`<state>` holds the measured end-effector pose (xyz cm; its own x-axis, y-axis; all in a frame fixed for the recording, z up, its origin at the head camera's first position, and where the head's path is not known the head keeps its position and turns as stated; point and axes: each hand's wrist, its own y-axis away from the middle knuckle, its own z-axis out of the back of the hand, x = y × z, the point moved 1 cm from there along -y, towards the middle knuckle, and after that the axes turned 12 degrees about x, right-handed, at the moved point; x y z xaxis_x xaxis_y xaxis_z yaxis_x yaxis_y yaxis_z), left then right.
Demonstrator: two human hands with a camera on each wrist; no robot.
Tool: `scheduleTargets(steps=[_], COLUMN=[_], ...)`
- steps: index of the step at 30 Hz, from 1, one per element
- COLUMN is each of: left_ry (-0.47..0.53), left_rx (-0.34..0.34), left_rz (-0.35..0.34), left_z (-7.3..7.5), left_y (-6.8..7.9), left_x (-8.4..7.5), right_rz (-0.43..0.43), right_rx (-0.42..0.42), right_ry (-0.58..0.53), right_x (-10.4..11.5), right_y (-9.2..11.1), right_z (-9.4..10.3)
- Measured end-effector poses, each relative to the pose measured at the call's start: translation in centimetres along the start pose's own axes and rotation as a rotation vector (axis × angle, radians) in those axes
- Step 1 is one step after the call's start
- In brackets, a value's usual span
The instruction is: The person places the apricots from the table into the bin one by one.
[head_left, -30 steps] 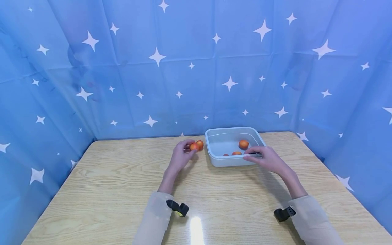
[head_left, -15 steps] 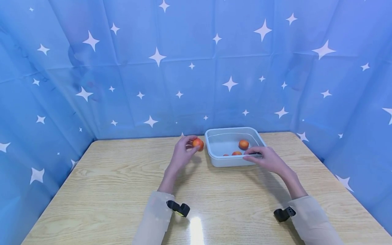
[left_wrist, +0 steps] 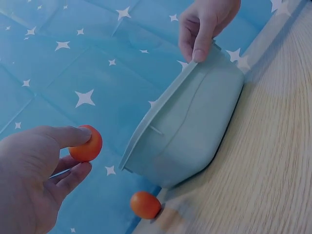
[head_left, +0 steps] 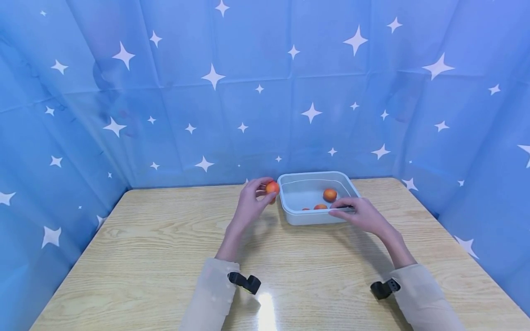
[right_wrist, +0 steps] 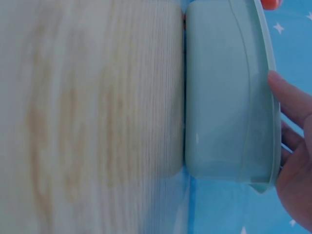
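My left hand (head_left: 248, 204) pinches a small round orange-red fruit (head_left: 272, 187) between thumb and fingers, just off the left rim of a pale blue-green plastic container (head_left: 317, 219). In the left wrist view the held fruit (left_wrist: 87, 145) hangs above the table, near the container's edge. A second fruit (left_wrist: 145, 204) sits on the table beside the container's left end; in the head view it is mostly hidden behind the left hand. My right hand (head_left: 361, 215) grips the container's near right rim, thumb (right_wrist: 287, 95) outside. Inside lie several more of these fruits (head_left: 330, 195), partly hidden by the front wall.
The container stands near the back edge of a light wood-grain table (head_left: 165, 257). Behind and around the table hangs a blue cloth with white stars (head_left: 265, 92). Both sleeves carry a small black camera (head_left: 245, 282) at the wrist.
The left hand has lifted its fruit from in front of the second one and carried it up and right, to the container's left rim. The right hand has stayed on the rim.
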<state>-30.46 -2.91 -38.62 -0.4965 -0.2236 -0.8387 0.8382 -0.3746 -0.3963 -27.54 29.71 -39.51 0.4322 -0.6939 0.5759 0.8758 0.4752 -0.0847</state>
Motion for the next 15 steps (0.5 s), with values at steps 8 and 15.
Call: scheduleTargets(steps=[8, 15], left_ry=[-0.027, -0.031], left_rx=[0.027, 0.039], left_rz=[-0.022, -0.026], left_z=[-0.7, -1.2], left_y=[-0.2, -0.5], left_x=[-1.0, -1.2], right_rz=[0.005, -0.001], right_rx=[-0.005, -0.006], right_ry=[-0.003, -0.005], right_x=[0.0, 0.1], right_y=[0.0, 0.0], right_z=[0.0, 0.0])
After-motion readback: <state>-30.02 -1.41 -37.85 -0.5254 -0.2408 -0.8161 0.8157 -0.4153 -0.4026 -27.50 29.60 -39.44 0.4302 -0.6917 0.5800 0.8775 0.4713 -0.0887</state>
